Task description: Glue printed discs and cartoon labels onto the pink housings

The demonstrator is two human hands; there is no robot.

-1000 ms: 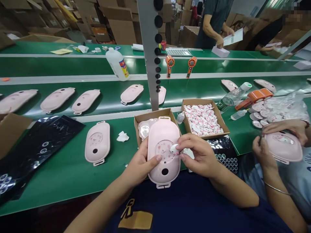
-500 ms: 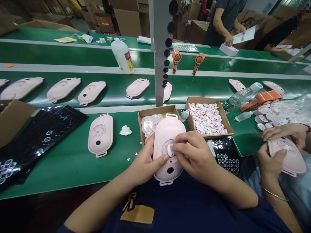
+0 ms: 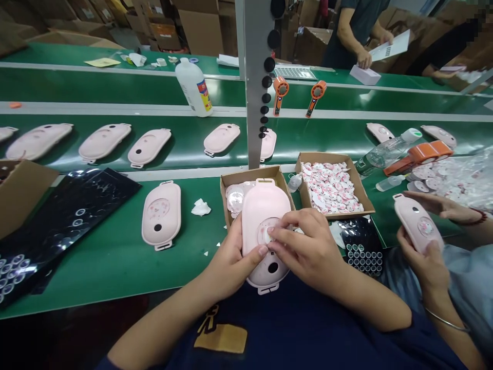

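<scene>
A pale pink oval plastic case (image 3: pixel 265 205) with strap slots at both ends is upright in front of me. My left hand (image 3: pixel 231 254) grips its left side, thumb lying across the front. The fingers of my right hand (image 3: pixel 308 241) pinch a small white cat-face piece (image 3: pixel 268 234) at the round recess in the case's middle; the fingers partly cover it. Below the recess is a black dot. Behind the case stands a cardboard box (image 3: pixel 250 176) of clear round discs. To its right, another box (image 3: pixel 364 205) holds many white and pink cat-face pieces.
Another pink case (image 3: pixel 162 216) and crumpled tissue (image 3: pixel 201 207) lie to the left, near black sticker sheets (image 3: pixel 77 216). Several cases line the green conveyor (image 3: pixel 185 154). At right, a co-worker's hands (image 3: pixel 427 267) hold a similar case beside a clear bottle (image 3: pixel 389 149). A grey post (image 3: pixel 252 103) rises ahead.
My right fingers stay at the recess, and the cat-face piece is now turned and more covered. The co-worker's case has swung upright and moved left. The view has shifted slightly.
</scene>
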